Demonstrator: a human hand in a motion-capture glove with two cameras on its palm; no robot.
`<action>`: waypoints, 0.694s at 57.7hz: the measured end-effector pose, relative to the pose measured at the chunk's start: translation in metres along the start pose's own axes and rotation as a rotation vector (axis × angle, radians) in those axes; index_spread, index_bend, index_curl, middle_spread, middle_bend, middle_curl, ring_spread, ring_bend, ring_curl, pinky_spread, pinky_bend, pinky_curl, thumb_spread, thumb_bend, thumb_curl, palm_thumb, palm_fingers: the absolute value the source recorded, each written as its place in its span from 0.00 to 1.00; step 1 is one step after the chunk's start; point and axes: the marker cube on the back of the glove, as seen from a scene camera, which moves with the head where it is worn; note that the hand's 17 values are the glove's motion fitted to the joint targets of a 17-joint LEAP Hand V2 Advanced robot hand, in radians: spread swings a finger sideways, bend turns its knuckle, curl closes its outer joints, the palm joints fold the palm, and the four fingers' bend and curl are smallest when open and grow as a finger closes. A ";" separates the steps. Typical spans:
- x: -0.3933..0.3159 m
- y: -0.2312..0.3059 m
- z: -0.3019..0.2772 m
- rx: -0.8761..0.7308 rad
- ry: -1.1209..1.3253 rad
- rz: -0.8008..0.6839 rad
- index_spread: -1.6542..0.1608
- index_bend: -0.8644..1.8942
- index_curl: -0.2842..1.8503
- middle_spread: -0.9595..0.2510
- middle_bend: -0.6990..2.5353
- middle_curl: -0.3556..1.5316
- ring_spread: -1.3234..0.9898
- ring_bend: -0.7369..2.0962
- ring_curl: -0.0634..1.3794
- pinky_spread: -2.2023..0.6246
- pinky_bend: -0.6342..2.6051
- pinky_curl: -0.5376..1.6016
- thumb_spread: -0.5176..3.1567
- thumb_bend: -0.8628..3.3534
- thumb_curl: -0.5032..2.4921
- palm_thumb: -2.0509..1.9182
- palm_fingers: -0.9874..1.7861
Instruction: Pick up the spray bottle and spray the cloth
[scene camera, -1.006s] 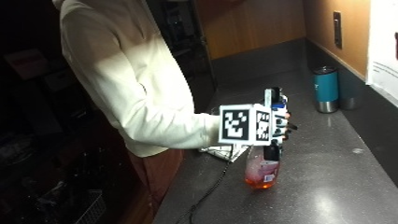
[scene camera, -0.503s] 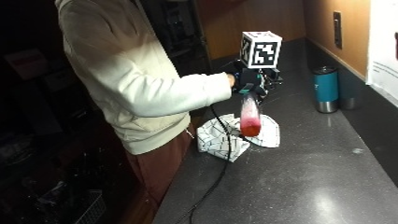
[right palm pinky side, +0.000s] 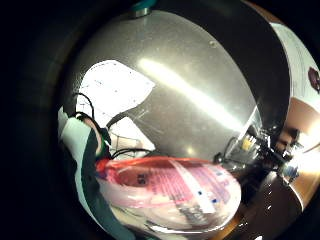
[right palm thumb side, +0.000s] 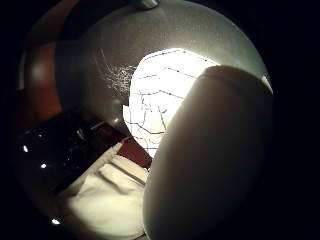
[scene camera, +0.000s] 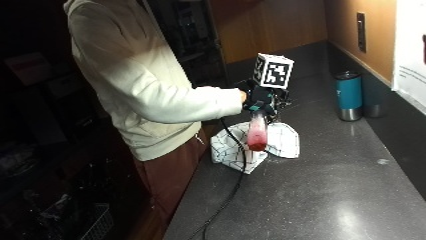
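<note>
In the outside view my gloved right hand (scene camera: 256, 99) grips the top of a spray bottle (scene camera: 257, 131) with pink-red liquid, held in the air. The bottle hangs down right over a white cloth (scene camera: 285, 141) with thin dark grid lines, which lies crumpled on the dark counter (scene camera: 319, 190). The little finger side palm view shows the bottle (right palm pinky side: 170, 192) close to the palm, with the cloth (right palm pinky side: 115, 90) on the counter beyond it. In the thumb side palm view a pale rounded shape (right palm thumb side: 215, 160) fills much of the picture, with the cloth (right palm thumb side: 157, 100) behind it.
A teal tumbler (scene camera: 349, 95) stands on the counter by the back wall, right of the cloth. A black cable (scene camera: 229, 187) trails from the hand down across the counter's front edge. A white sheet (scene camera: 409, 45) hangs on the wall at the right.
The hand lifted the spray bottle off the counter and carried it back over the cloth. Over the last half second it has stayed almost still above the cloth.
</note>
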 end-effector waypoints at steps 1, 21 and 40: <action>0.000 0.000 0.001 -0.001 -0.010 0.002 0.80 0.47 0.39 0.66 0.41 0.47 0.49 0.51 0.37 0.70 0.30 0.43 0.14 0.20 0.41 0.78 0.85; -0.028 0.010 -0.065 0.360 -0.381 -0.011 0.80 0.47 0.39 0.66 0.41 0.47 0.49 0.51 0.37 0.70 0.30 0.43 0.14 0.20 0.41 0.78 0.85; -0.103 0.022 -0.138 0.727 -1.339 -0.317 0.81 0.47 0.39 0.67 0.42 0.47 0.49 0.48 0.36 0.70 0.31 0.43 0.14 0.20 0.41 0.77 0.85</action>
